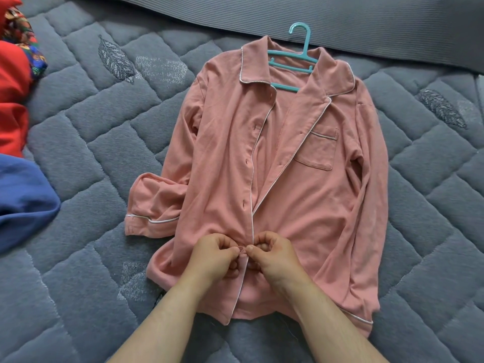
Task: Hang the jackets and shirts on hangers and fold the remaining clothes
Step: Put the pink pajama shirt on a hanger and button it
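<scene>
**Shirt on hanger, buttoning under way; other clothes not yet handled.**

Your left hand (214, 254) and right hand (275, 254) meet thumb to thumb, each pinching one front edge of the pink shirt (225, 153) at a low button. The shirt lies flat on the bed (78, 127), under and beyond your hands, with the teal hanger (293, 61) already seated in its collar at the far end. Treat this item as nearly done: the front gapes open above your hands. Well to the left of your left hand, a red garment (13, 82), a blue garment (23, 197) and a patterned garment (23, 35) lie bunched, neither hung nor folded.
</scene>
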The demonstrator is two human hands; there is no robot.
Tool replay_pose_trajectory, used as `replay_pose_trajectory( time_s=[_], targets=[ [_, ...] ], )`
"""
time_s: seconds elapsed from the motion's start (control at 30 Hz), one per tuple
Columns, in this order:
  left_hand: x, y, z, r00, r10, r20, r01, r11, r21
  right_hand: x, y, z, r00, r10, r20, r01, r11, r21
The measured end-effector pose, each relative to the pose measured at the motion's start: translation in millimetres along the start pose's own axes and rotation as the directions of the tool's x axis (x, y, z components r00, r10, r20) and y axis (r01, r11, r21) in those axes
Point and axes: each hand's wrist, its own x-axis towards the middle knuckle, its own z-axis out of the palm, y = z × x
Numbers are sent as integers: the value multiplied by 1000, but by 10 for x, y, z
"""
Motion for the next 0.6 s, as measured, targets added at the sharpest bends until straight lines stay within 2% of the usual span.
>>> replay_pose_trajectory(
  time_s=[0.2, 0.3, 0.37, 0.4, 0.47, 0.53, 0.6],
  targets=[
    [40, 50, -5, 992, -129, 6, 129, 987, -96, 2, 58, 12, 999, -47, -8, 46, 995, -88],
    [74, 71, 15, 984, -180, -8, 180, 983, -38, 54, 110, -23, 984, -151, -92, 107, 923, -370],
    [83, 90, 26, 988, -154, -19, 155, 982, 112, 75, 99, -43, 982, -172, -83, 108, 859, -501],
    [86, 104, 17, 994, -103, -36, 109, 960, 259, 87, 64, -57, 987, -146, -68, 92, 860, -502],
    [71, 164, -16, 989, 106, -104, -30, 827, 562, 137, -40, -113, 990, -117, -74, 70, 886, -458],
    [84, 287, -23, 909, 379, -172, -189, 744, 641, 260, -170, -201, 976, -167, -136, 98, 907, -410],
    [135, 457, 40, 841, 515, -166, -330, 732, 596, 386, -307, -266, 958, -218, -186, 136, 917, -374]
  ],
)
